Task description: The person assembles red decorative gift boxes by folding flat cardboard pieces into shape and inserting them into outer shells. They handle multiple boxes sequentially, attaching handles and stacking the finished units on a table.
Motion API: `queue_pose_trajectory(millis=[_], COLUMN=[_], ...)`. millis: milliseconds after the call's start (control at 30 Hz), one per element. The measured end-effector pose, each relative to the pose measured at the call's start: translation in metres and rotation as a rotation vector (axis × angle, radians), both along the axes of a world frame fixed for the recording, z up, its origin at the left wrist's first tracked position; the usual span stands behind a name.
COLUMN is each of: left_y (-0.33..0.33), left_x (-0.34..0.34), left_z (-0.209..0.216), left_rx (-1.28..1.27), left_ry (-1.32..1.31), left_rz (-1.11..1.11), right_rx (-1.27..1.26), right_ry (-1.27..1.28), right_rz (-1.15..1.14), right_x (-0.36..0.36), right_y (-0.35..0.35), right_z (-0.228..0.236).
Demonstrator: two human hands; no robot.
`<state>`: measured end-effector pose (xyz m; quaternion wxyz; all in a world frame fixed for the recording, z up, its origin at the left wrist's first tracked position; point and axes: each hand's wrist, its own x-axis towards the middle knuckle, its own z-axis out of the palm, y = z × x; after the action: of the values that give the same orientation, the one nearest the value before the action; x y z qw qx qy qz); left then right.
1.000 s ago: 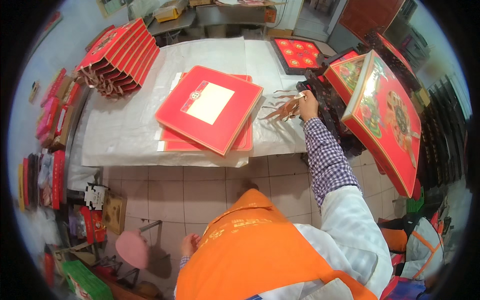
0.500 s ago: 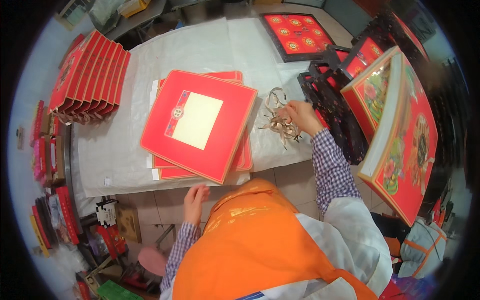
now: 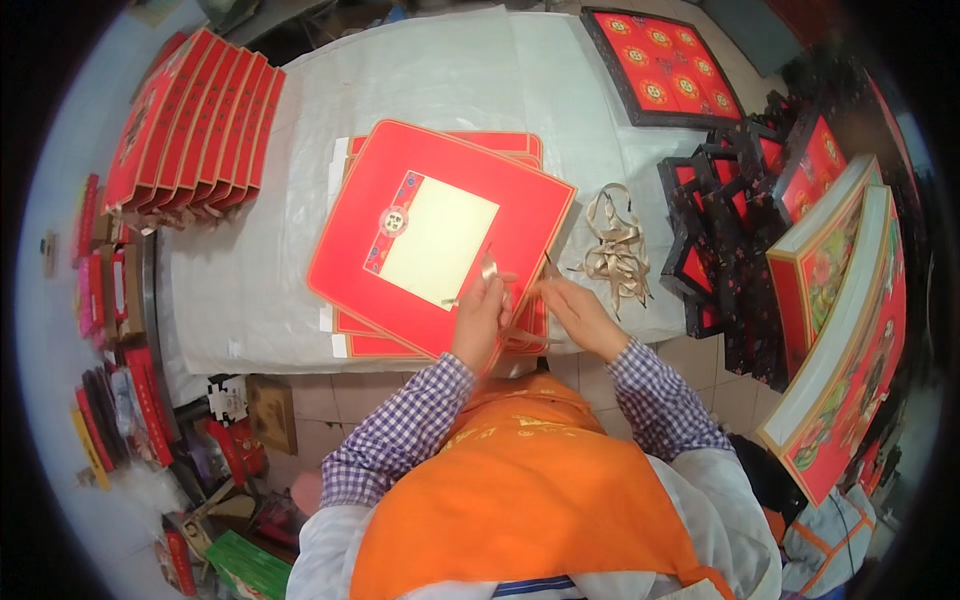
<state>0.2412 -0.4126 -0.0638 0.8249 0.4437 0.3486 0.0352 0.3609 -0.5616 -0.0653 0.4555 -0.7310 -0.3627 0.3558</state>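
Observation:
A red square board [image 3: 345, 235] with a cream panel [image 3: 440, 240] lies tilted on top of other red boards [image 3: 515, 147] in front of me. Over its near right corner, my left hand [image 3: 482, 322] is closed on a thin beige ribbon [image 3: 489, 268], whose end sticks up above the fingers. Close beside it is my right hand [image 3: 582, 315], its fingers pinched together, with a dark ribbon tip showing above them. The exact run of ribbon between the hands is hard to make out. A tangled pile of beige ribbons [image 3: 617, 262] lies right of the boards.
Several red box-like pieces [image 3: 195, 125] stand in a row at the left of the sheet-covered table [image 3: 250, 300]. A black-edged tray with red squares [image 3: 665, 65] lies at the far right. Black-and-red frames [image 3: 700, 240] and decorated red boxes [image 3: 850, 340] crowd the right side.
My right hand has come from the ribbon pile back toward the board. My left hand has risen from the table's front edge to meet it and now grips a ribbon. The view has shifted slightly.

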Motion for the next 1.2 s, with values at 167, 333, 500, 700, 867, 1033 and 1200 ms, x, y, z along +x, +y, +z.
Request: queue_pose_trajectory(millis=[167, 333, 500, 700, 867, 1033, 1200], left_y=[0.023, 0.023, 0.008, -0.011, 0.045, 0.230, 0.386], left_x=[-0.003, 0.029, 0.110, 0.177, 0.157, 0.085, 0.010], left_z=[-0.007, -0.018, 0.008, 0.060, 0.013, -0.066, -0.168], left_rx=[0.237, 0.318, 0.508, 0.843, 1.006, -0.156, 1.623], left_ry=[-0.004, -0.178, -0.751, -0.889, -0.924, -0.258, 0.565], left_rz=[-0.217, -0.391, -0.580, -1.094, -1.359, -0.627, 0.039], right_rx=[0.086, -0.053, 0.071, 0.419, 0.009, -0.073, -0.247], right_ry=[0.613, 0.353, -0.155, -0.440, -0.382, 0.088, -0.094], right_rz=[-0.308, -0.436, -0.817, -0.997, -0.883, -0.985, -0.936], right_x=[-0.007, 0.002, 0.038, 0.018, -0.016, -0.029, -0.066], right_y=[0.061, 0.088, 0.070, 0.050, 0.057, 0.054, 0.043], right_z=[-0.006, 0.032, 0.117, 0.210, 0.179, 0.021, -0.154])
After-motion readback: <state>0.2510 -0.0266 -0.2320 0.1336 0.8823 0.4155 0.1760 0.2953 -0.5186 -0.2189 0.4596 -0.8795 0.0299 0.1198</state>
